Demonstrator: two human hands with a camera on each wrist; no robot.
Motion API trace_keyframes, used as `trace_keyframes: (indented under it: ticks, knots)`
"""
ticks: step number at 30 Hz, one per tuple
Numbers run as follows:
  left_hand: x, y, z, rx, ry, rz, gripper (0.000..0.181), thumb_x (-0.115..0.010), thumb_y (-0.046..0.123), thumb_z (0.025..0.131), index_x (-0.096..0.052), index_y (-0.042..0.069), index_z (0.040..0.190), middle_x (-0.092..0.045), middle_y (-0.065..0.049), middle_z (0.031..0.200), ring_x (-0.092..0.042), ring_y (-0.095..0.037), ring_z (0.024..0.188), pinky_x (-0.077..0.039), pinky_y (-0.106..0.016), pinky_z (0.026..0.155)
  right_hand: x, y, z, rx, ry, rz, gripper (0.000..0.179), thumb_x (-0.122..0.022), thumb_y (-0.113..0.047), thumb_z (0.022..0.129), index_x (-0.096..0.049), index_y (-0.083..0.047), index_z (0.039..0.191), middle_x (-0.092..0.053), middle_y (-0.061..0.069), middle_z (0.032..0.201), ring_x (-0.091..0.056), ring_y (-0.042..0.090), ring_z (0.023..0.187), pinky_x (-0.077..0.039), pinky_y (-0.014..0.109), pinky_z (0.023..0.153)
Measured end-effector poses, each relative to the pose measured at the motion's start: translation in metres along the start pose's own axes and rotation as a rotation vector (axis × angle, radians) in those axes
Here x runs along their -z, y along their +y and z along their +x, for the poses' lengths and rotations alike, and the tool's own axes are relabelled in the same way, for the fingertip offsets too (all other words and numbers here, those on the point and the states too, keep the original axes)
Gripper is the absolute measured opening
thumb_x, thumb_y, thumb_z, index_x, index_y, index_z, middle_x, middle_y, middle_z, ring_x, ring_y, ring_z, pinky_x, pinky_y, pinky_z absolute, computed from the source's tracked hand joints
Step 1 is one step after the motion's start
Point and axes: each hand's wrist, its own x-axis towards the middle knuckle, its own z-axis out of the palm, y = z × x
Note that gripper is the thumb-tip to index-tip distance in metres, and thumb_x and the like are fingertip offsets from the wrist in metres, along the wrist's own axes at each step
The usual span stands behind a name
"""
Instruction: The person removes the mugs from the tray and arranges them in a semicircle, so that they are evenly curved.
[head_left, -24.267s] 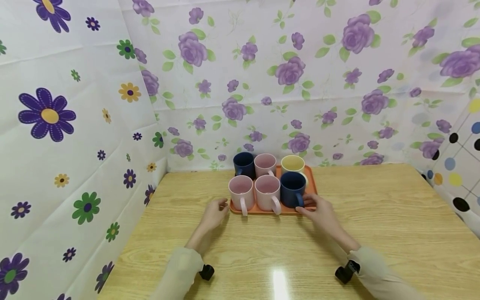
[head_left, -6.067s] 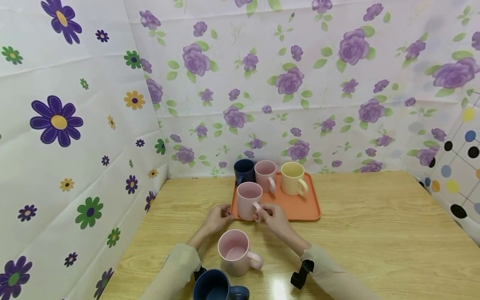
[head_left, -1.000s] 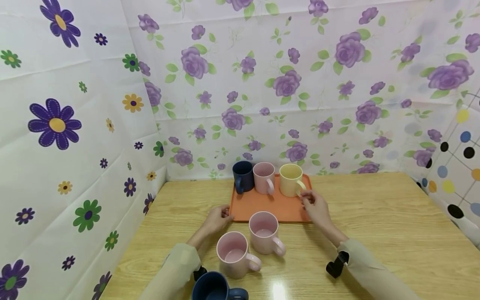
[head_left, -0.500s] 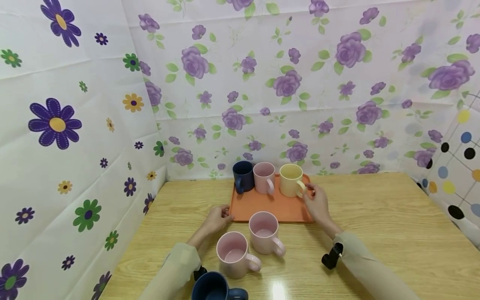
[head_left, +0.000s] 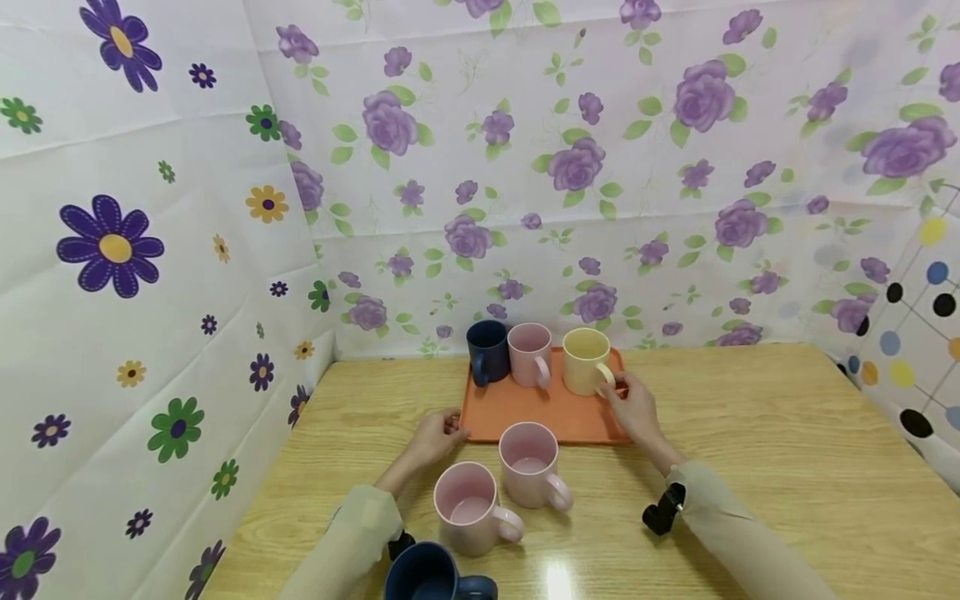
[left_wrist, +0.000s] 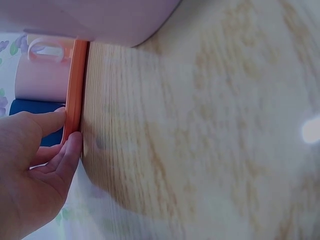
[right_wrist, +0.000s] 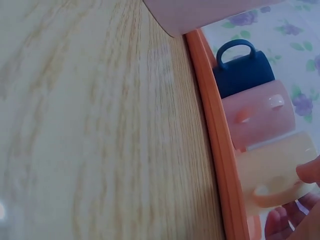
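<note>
My left hand (head_left: 433, 437) pinches the front left corner of the orange tray (head_left: 543, 417), thumb above the rim (left_wrist: 75, 95) and fingers along its outer side. My right hand (head_left: 633, 407) holds the handle of the yellow mug (head_left: 585, 364), which stands upright at the tray's back right. In the right wrist view the thumb (right_wrist: 309, 171) lies against the yellow mug and the other fingers are partly hidden behind the handle. Left of it on the tray are a pink mug (head_left: 528, 362) and a navy mug (head_left: 487, 354), side by side.
On the wooden table (head_left: 750, 433) before the tray stand two pink mugs, a nearer one (head_left: 467, 529) and one close to the tray's front rim (head_left: 525, 483). Another navy mug (head_left: 426, 579) is cut off by the bottom edge. Floral cloth (head_left: 525, 275) hangs behind the tray.
Two pink mugs and a navy mug have come off the tray's front row onto the table. Lately my right hand has closed on the yellow mug's handle, and the mug has shifted slightly right.
</note>
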Motion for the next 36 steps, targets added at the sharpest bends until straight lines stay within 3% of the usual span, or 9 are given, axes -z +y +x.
trace_keyframes:
  ticks: [3, 6, 10, 16, 19, 24, 28, 31, 36]
  knots:
    - [-0.001, 0.000, 0.000, -0.005, -0.005, 0.002, 0.043, -0.067, 0.007, 0.089, -0.056, -0.012, 0.125, -0.068, -0.014, 0.092, -0.061, -0.016, 0.081, -0.049, -0.020, 0.065, 0.001, -0.001, -0.002, 0.027, 0.014, -0.044, 0.020, -0.064, -0.018, 0.093, -0.061, 0.000, 0.100, -0.066, 0.020, 0.095, -0.063, 0.028, 0.082, -0.048, 0.028, 0.067]
    - [-0.003, 0.000, 0.000, -0.006, -0.006, -0.002, 0.043, -0.067, 0.007, 0.089, -0.055, -0.013, 0.125, -0.068, -0.014, 0.091, -0.061, -0.016, 0.080, -0.049, -0.020, 0.064, 0.003, -0.002, -0.004, 0.041, 0.008, -0.085, 0.020, -0.063, -0.021, 0.094, -0.060, -0.001, 0.094, -0.067, 0.020, 0.091, -0.064, 0.027, 0.073, -0.048, 0.028, 0.059]
    - [-0.003, 0.001, 0.001, -0.004, -0.002, -0.013, 0.043, -0.067, 0.007, 0.089, -0.055, -0.013, 0.125, -0.068, -0.013, 0.091, -0.061, -0.015, 0.080, -0.050, -0.020, 0.065, 0.006, -0.003, -0.002, 0.009, -0.056, -0.045, 0.031, -0.055, -0.031, 0.099, -0.056, -0.001, 0.091, -0.067, 0.025, 0.092, -0.064, 0.022, 0.062, -0.048, 0.026, 0.050]
    - [-0.002, 0.001, 0.001, -0.015, -0.003, -0.007, 0.044, -0.067, 0.008, 0.089, -0.055, -0.014, 0.125, -0.068, -0.013, 0.091, -0.061, -0.015, 0.079, -0.050, -0.021, 0.066, 0.008, 0.001, 0.000, -0.103, -0.167, 0.020, 0.044, -0.043, -0.042, 0.102, -0.055, 0.000, 0.098, -0.068, 0.022, 0.101, -0.062, 0.027, 0.086, -0.044, 0.027, 0.070]
    - [-0.001, 0.002, 0.001, -0.010, 0.002, -0.005, 0.044, -0.067, 0.008, 0.089, -0.055, -0.013, 0.126, -0.067, -0.012, 0.089, -0.060, -0.015, 0.079, -0.049, -0.021, 0.065, 0.007, 0.002, 0.000, -0.152, -0.177, 0.060, 0.043, -0.042, -0.041, 0.102, -0.056, -0.001, 0.102, -0.068, 0.021, 0.103, -0.063, 0.029, 0.094, -0.043, 0.027, 0.075]
    - [-0.001, 0.003, 0.001, -0.026, 0.000, 0.011, 0.044, -0.067, 0.008, 0.089, -0.055, -0.014, 0.125, -0.067, -0.013, 0.089, -0.060, -0.015, 0.078, -0.049, -0.020, 0.064, 0.008, 0.003, -0.003, -0.174, -0.141, 0.133, 0.036, -0.047, -0.035, 0.102, -0.059, -0.001, 0.103, -0.069, 0.021, 0.101, -0.068, 0.026, 0.089, -0.046, 0.021, 0.074]
    - [-0.001, 0.004, 0.001, -0.021, 0.001, 0.000, 0.044, -0.067, 0.007, 0.089, -0.055, -0.014, 0.125, -0.068, -0.013, 0.088, -0.061, -0.016, 0.078, -0.049, -0.020, 0.064, 0.010, 0.005, -0.007, -0.169, -0.121, 0.137, 0.036, -0.050, -0.035, 0.100, -0.062, -0.002, 0.102, -0.071, 0.017, 0.096, -0.066, 0.014, 0.081, -0.045, 0.018, 0.072]
    - [-0.001, 0.004, 0.001, -0.016, 0.009, -0.018, 0.044, -0.067, 0.007, 0.088, -0.055, -0.014, 0.125, -0.068, -0.013, 0.088, -0.061, -0.016, 0.077, -0.049, -0.020, 0.064, 0.013, 0.006, -0.010, -0.164, -0.131, 0.138, 0.038, -0.050, -0.038, 0.100, -0.062, -0.002, 0.102, -0.071, 0.014, 0.094, -0.062, 0.006, 0.079, -0.045, 0.018, 0.073]
    - [-0.001, 0.001, 0.000, -0.010, 0.020, -0.016, 0.043, -0.068, 0.006, 0.087, -0.056, -0.013, 0.124, -0.067, -0.012, 0.088, -0.060, -0.016, 0.077, -0.049, -0.019, 0.064, 0.020, 0.001, -0.016, -0.141, -0.172, 0.223, 0.039, -0.050, -0.035, 0.100, -0.060, 0.002, 0.104, -0.069, 0.012, 0.094, -0.061, 0.006, 0.083, -0.052, 0.021, 0.074]
